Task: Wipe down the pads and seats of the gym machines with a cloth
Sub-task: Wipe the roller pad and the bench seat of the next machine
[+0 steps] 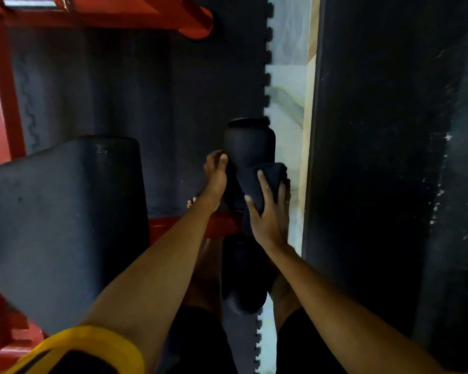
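A black cylindrical roller pad (250, 141) sticks out from a red machine bar (219, 225) at centre. My left hand (215, 179) grips the roller pad's left side. Against its right side my right hand (268, 211) presses a dark cloth (265, 176). A second roller pad (243, 282) lies below the bar, between my forearms. A large black seat pad (65, 217) fills the left of the view.
Red frame tubes (152, 14) run across the top left and down the left edge. Dark interlocking floor mats (146, 90) lie below, with pale tile (287, 82) beside them. A black wall or panel (389, 157) stands close on the right.
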